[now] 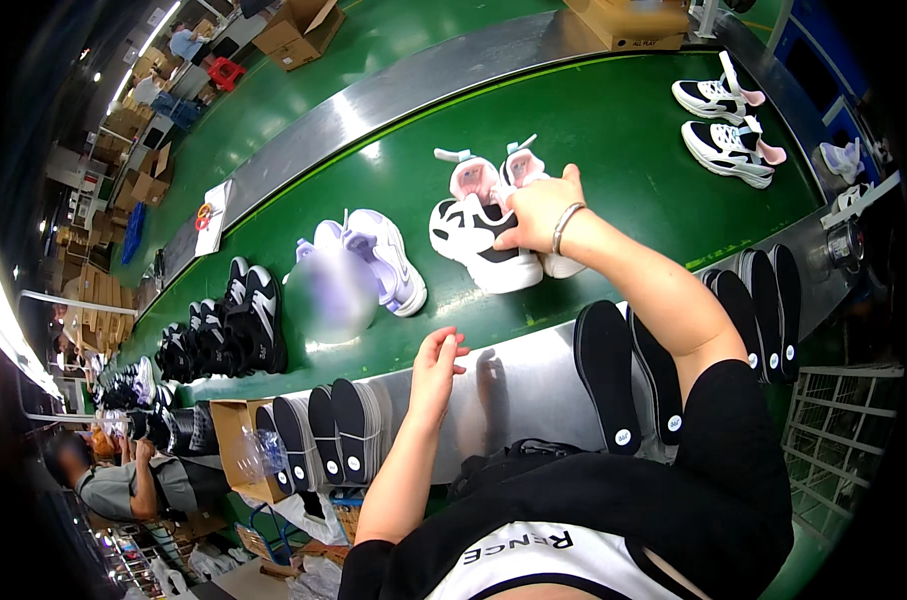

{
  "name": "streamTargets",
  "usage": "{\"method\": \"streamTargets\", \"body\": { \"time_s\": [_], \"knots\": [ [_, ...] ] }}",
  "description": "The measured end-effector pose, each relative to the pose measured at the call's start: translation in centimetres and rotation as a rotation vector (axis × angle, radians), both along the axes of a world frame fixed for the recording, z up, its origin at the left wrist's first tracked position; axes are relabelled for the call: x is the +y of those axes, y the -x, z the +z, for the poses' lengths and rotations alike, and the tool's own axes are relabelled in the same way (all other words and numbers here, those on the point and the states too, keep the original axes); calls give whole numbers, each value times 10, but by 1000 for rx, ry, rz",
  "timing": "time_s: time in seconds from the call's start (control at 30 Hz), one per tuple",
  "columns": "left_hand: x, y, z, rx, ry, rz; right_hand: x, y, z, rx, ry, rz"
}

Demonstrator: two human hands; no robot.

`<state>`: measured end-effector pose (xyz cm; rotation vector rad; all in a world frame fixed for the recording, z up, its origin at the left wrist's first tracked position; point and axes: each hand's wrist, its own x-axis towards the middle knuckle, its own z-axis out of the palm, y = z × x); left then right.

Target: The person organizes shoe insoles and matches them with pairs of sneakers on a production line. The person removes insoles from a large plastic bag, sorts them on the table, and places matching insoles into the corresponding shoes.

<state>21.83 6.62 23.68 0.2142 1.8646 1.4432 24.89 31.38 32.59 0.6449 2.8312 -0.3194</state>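
A pair of white-and-black sneakers (473, 240) with pink lining sits on the green conveyor belt in front of me. My right hand (541, 212), with a silver bangle on its wrist, reaches over the right shoe and grips it around the upper; the hand hides much of that shoe. Near the belt's close edge, my left hand (436, 368) hangs with its fingers loosely bent and apart, holding nothing. To the left of the pair stand lilac-and-white sneakers (388, 262), partly blurred.
Black insoles (603, 375) lie along the metal ledge (503, 400), with bundled insoles (358, 430) beside a cardboard box (235, 450). Black-and-grey sneakers (258, 320) crowd the belt's left. Two more sneakers (728, 150) stand far right. A person (123, 485) works at lower left.
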Motion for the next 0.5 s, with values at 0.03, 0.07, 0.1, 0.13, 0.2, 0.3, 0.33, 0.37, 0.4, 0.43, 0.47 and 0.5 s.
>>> {"method": "streamTargets", "body": {
  "time_s": [0.03, 0.07, 0.1, 0.13, 0.2, 0.3, 0.33, 0.37, 0.4, 0.43, 0.47, 0.5],
  "knots": [
    [1, -1, 1, -5, -12, -7, -10, -3, 1, 14, -5, 19],
    [5, -4, 0, -17, -24, -25, -18, -10, 1, 21, -10, 27],
    [7, -9, 1, 2, -35, -16, -30, -22, -2, 111, -28, 46],
    [8, -12, -3, 5, -37, -1, -46, -32, 1, 101, -60, 65],
    [0, -18, 2, -35, -48, 76, -87, -52, 6, 21, -34, 167],
    [-34, -29, -18, -186, -50, 112, -166, -81, -37, 96, -13, 307],
    [-48, -37, -24, -270, 0, 138, -192, -94, -55, 124, 33, 227],
    [-61, -48, -31, -192, -11, 76, -213, -111, -71, 196, -2, 229],
    [-72, -57, -42, -106, -30, 19, -223, -122, -75, 47, 119, 306],
    [-83, -64, -54, -133, -40, 56, -243, -133, -107, 129, 216, 190],
    [-85, -71, -49, -76, -55, 21, -238, -139, -102, 106, 242, 184],
    [-90, -70, -50, -31, -15, 4, -233, -145, -95, 86, 267, 177]
  ]
}}
